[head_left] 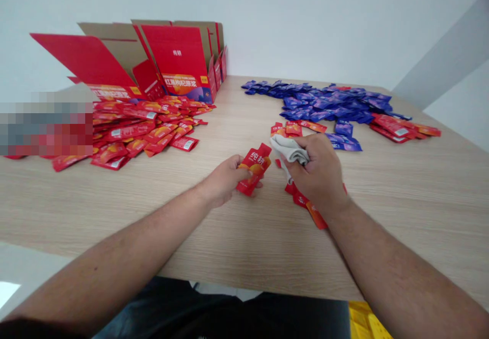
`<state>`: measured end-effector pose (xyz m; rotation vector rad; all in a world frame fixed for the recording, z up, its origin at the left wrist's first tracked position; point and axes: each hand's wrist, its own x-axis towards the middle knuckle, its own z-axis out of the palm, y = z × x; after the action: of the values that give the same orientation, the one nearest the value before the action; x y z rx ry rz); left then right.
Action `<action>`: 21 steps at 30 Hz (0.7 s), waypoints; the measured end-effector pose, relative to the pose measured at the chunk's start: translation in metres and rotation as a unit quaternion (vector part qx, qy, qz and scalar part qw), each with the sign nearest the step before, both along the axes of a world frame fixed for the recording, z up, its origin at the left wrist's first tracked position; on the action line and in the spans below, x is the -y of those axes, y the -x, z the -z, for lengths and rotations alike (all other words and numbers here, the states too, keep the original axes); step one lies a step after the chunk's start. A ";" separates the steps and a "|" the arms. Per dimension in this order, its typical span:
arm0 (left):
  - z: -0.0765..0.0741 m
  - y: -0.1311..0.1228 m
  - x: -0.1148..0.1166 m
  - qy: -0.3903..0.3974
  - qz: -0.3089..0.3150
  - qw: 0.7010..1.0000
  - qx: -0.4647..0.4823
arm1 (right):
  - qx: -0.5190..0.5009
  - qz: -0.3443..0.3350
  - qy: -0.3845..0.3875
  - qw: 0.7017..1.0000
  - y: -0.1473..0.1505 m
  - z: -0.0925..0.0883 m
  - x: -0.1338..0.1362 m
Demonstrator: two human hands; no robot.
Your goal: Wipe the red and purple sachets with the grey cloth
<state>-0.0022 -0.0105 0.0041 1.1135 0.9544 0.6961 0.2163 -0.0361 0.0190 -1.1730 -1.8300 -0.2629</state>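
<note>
Characters (256, 156) mark the red sachet (254, 173) in the left hand's (225, 181) tight grip, the right hand (315, 173) clutching grey cloth (288, 150).

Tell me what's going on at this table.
A person holds a red and orange pouch in their left hand and grips a pale cloth in their right hand, close beside it. On the wooden table, a big heap of red pouches lies in front of an open red cardboard box, and a spread of blue pouches lies farther back on the right.
</note>
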 end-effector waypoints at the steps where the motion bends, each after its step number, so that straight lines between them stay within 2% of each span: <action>1: 0.003 -0.001 0.002 0.038 -0.001 0.997 0.070 | 0.012 -0.021 -0.006 1.000 0.003 0.001 0.003; 3: 0.008 -0.003 0.003 0.074 0.008 0.987 0.146 | 0.035 -0.050 -0.009 0.998 0.009 0.003 0.006; 6: 0.009 -0.009 0.005 0.111 0.006 0.976 0.187 | 0.053 -0.052 -0.003 0.997 0.012 0.008 0.006; 11: 0.004 -0.021 0.010 0.164 -0.064 0.964 0.201 | 0.060 -0.031 0.031 0.997 0.020 0.016 0.006; 14: 0.001 -0.023 0.009 0.196 -0.115 0.946 0.231 | 0.114 -0.110 0.093 0.983 0.036 0.018 0.016; 17: -0.002 -0.020 0.007 0.249 -0.090 0.933 0.243 | 0.171 -0.202 0.140 0.954 0.047 0.020 0.026; 19: -0.002 -0.018 0.006 0.251 -0.080 0.932 0.248 | 0.176 -0.212 0.143 0.951 0.046 0.020 0.027; 21: 0.000 -0.018 0.008 0.225 -0.089 0.937 0.253 | 0.152 -0.174 0.125 0.965 0.039 0.017 0.024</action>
<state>0.0156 -0.0188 0.0040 0.4118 0.7185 0.8108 0.1771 -0.0597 0.0016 -0.9908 -2.3570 -0.0064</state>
